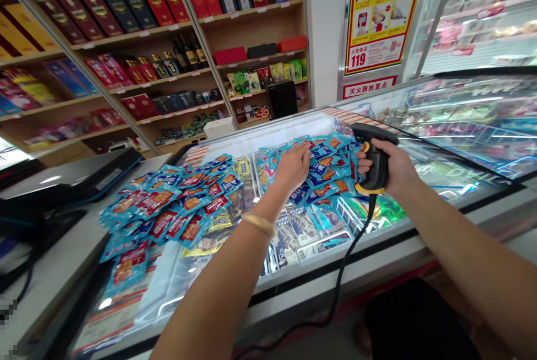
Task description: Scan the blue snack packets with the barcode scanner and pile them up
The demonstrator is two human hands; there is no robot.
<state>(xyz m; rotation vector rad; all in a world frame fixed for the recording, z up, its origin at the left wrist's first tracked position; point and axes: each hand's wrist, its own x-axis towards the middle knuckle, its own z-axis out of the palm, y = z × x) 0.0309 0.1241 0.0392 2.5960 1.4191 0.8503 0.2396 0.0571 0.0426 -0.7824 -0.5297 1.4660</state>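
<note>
My right hand (400,168) is wrapped around the handle of a black and yellow barcode scanner (376,167), held above the right side of a pile of snack packets (329,172). The scanner's cord hangs down toward the floor. On the left part of this pile lies my left hand (292,164), palm down with fingers stretched over the small blue packets; its fingertips are partly hidden. A second, wider pile of similar blue and red packets (180,197) is spread to the left. Both piles lie on the glass top of a chest freezer (157,298).
Ice creams (297,225) show through the glass. A counter (62,248) with a dark device (71,175) stands at left. Shelves with boxed goods (121,7) line the back wall, beside a red and yellow poster (384,13). Another freezer (474,119) extends right.
</note>
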